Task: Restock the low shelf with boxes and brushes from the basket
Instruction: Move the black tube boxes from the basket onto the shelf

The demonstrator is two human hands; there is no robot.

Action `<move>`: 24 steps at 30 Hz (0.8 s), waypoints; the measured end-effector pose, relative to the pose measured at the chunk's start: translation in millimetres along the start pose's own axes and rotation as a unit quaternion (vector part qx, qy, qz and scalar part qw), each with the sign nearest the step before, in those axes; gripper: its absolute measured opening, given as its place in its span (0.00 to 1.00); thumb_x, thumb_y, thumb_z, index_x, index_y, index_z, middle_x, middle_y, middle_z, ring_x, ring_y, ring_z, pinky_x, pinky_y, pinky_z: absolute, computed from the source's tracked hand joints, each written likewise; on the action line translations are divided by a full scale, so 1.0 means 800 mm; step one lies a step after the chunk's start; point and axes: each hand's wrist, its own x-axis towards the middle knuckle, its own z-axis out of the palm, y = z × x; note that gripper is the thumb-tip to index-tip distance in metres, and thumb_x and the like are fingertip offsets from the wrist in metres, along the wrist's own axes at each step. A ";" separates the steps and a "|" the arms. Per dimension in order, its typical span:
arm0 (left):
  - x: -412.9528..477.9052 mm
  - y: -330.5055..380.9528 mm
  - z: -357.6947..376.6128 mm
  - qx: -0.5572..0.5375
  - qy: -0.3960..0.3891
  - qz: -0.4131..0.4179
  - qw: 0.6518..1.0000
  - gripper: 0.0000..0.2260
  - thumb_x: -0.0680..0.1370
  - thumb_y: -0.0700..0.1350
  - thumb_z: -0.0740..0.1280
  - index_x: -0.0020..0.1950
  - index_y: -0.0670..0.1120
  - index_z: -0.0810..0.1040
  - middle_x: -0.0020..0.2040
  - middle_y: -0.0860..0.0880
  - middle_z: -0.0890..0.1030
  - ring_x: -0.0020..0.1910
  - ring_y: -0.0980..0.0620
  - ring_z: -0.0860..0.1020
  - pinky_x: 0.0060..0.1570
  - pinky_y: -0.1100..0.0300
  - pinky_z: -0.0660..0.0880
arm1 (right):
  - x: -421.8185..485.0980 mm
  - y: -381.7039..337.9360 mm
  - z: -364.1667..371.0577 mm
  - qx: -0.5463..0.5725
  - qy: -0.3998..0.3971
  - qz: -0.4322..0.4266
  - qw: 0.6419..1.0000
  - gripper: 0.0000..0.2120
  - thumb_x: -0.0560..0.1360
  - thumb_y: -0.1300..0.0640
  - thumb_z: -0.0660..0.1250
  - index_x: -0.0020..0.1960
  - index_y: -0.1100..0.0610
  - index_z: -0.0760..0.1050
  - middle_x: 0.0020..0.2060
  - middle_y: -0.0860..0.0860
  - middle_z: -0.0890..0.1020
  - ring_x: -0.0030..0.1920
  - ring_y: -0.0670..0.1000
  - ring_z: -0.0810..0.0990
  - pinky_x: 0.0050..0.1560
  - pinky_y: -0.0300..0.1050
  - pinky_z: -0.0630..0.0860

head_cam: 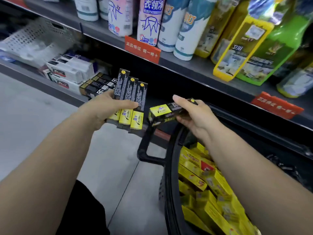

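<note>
My left hand (105, 107) grips a fan of three black-and-yellow boxes (130, 99), held upright in front of the low shelf (50, 83). To its right, my right hand (191, 114) holds one more black-and-yellow box (167, 111), lying roughly level just above the basket. The black basket (169, 175) stands at the lower right and holds several yellow boxes (208, 184). On the low shelf lie white boxes (72, 70) and several black boxes (98, 85). No brushes can be made out.
The shelf above carries spray cans (149, 22) and green and yellow bottles (254, 48), with red price tags (143, 49) on its edge. A white mesh tray (39, 39) sits at the far left of the low shelf. Grey floor (25, 124) lies at the left.
</note>
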 end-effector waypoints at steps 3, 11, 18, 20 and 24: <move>0.040 -0.017 -0.035 0.017 0.051 -0.006 0.999 0.22 0.65 0.47 0.77 0.57 0.49 0.76 0.51 0.49 0.82 0.52 0.48 0.79 0.57 0.50 0.73 | 0.054 -0.006 0.032 -0.005 -0.028 0.018 0.999 0.11 0.66 0.54 0.77 0.41 0.55 0.75 0.33 0.48 0.84 0.33 0.43 0.83 0.31 0.36 0.77; 0.104 -0.055 -0.082 0.053 0.107 -0.021 0.993 0.28 0.61 0.47 0.79 0.58 0.50 0.73 0.47 0.53 0.82 0.44 0.52 0.81 0.47 0.55 0.76 | 0.201 0.011 0.082 -0.262 -0.023 0.133 0.956 0.08 0.75 0.56 0.69 0.39 0.55 0.72 0.35 0.50 0.77 0.36 0.46 0.76 0.25 0.34 0.76; 0.140 -0.073 -0.073 0.046 0.073 -0.025 0.996 0.23 0.64 0.46 0.78 0.55 0.51 0.72 0.40 0.58 0.81 0.31 0.65 0.79 0.28 0.71 0.72 | 0.275 0.047 0.088 -0.363 -0.080 0.118 0.921 0.10 0.68 0.73 0.71 0.35 0.61 0.74 0.34 0.54 0.78 0.31 0.48 0.79 0.30 0.33 0.76; 0.148 -0.073 -0.072 0.032 0.068 -0.028 0.997 0.26 0.64 0.47 0.78 0.58 0.51 0.72 0.44 0.56 0.82 0.36 0.62 0.81 0.31 0.69 0.72 | 0.289 0.063 0.084 -0.383 -0.054 0.117 0.915 0.08 0.68 0.71 0.72 0.39 0.63 0.74 0.39 0.57 0.79 0.39 0.53 0.80 0.44 0.41 0.78; 0.161 -0.071 -0.065 0.019 0.072 -0.031 0.997 0.32 0.64 0.49 0.78 0.64 0.51 0.70 0.49 0.55 0.81 0.42 0.59 0.79 0.34 0.68 0.71 | 0.299 0.094 0.085 -0.386 -0.046 0.110 0.915 0.19 0.71 0.61 0.73 0.58 0.67 0.73 0.49 0.58 0.78 0.47 0.53 0.78 0.39 0.39 0.80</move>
